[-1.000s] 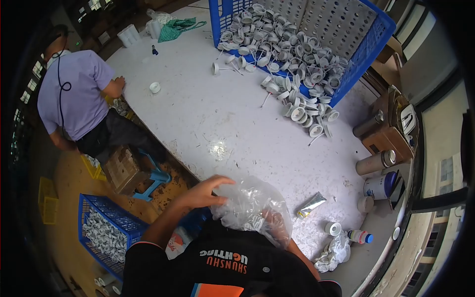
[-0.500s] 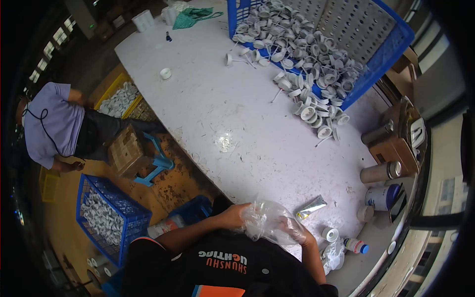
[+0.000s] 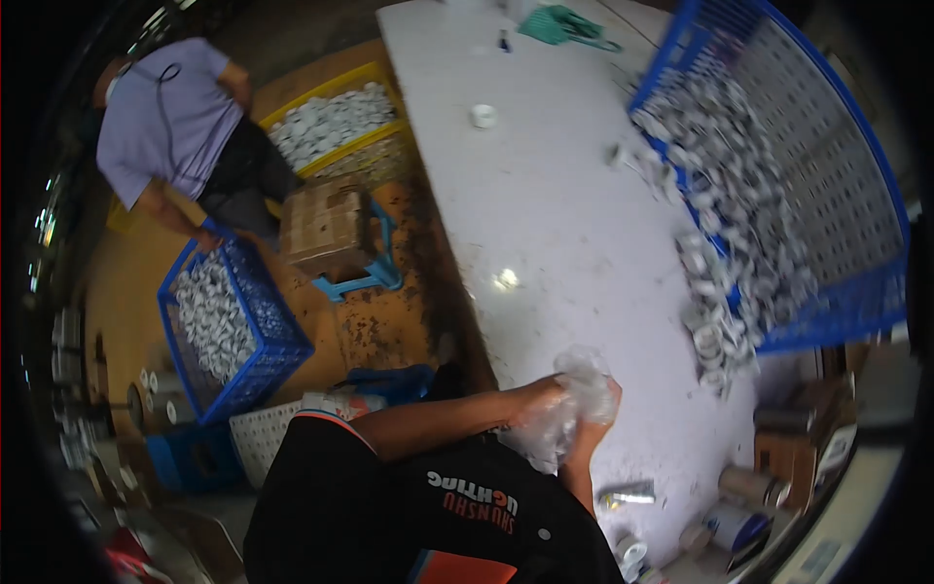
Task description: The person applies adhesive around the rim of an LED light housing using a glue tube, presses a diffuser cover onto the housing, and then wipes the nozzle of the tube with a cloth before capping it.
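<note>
A crumpled clear plastic bag [image 3: 555, 428] is bunched between my two hands, close to my chest at the table's near edge. My left hand [image 3: 537, 397] has its fingers closed on the bag's left side, partly covered by the film. On the other side, my right hand [image 3: 600, 404] grips the bag near its top. The bag appears to hold nothing I can make out, and blur hides some of the fingers. Below my right hand, a silvery tube [image 3: 628, 494] lies on the white table [image 3: 574, 253].
A tipped blue crate [image 3: 837, 326] spills white round parts [image 3: 749, 195] onto the table. One white ring [image 3: 483, 116] sits alone. At left, a co-worker [image 3: 175, 117] touches a blue crate [image 3: 282, 336] of white parts, near a carton [image 3: 326, 226] on a blue stool [image 3: 384, 258]. Canisters [image 3: 754, 487] stand lower right.
My view has turned, shifting the table scene rightward. My hands have come closer together, bunching the bag more. The co-worker's hand has reached the blue crate on the floor.
</note>
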The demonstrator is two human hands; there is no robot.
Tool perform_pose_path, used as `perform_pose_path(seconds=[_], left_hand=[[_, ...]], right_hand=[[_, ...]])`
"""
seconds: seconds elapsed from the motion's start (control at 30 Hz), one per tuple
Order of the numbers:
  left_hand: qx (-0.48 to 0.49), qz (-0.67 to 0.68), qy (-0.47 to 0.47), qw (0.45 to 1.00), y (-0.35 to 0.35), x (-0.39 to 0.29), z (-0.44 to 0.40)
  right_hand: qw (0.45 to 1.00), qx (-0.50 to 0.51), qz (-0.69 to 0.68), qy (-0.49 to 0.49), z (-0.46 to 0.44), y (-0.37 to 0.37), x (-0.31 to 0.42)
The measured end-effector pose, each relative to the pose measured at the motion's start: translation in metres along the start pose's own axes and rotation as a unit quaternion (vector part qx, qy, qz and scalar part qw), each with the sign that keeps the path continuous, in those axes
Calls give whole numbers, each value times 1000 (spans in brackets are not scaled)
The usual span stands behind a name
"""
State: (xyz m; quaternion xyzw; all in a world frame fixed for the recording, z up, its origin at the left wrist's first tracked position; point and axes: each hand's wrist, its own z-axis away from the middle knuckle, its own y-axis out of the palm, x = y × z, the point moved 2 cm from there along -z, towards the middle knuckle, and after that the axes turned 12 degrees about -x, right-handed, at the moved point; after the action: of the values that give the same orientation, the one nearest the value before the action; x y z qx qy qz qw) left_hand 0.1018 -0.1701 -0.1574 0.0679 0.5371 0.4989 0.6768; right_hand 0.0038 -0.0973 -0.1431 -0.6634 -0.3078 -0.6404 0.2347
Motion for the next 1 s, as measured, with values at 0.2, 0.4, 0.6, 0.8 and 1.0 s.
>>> perform_pose_path(seconds=[0.2, 0.4, 0.6, 0.8, 1.0], left_hand=[[-124, -330, 152, 923, -82, -121, 86], [-369, -306, 354, 803, -130, -124, 111], [-539, -97, 434, 715, -176, -103, 162], [-672, -17, 473, 570, -169, -103, 219], [-533, 212, 395, 718, -142, -72, 214]], right_hand=[[900, -1, -285, 329, -49, 105, -34], [836, 223, -250, 434, -42, 212, -86], [830, 354, -116, 416, 18, 260, -87], [869, 487, 75, 46, 48, 269, 26], [858, 414, 80, -294, 116, 250, 69]])
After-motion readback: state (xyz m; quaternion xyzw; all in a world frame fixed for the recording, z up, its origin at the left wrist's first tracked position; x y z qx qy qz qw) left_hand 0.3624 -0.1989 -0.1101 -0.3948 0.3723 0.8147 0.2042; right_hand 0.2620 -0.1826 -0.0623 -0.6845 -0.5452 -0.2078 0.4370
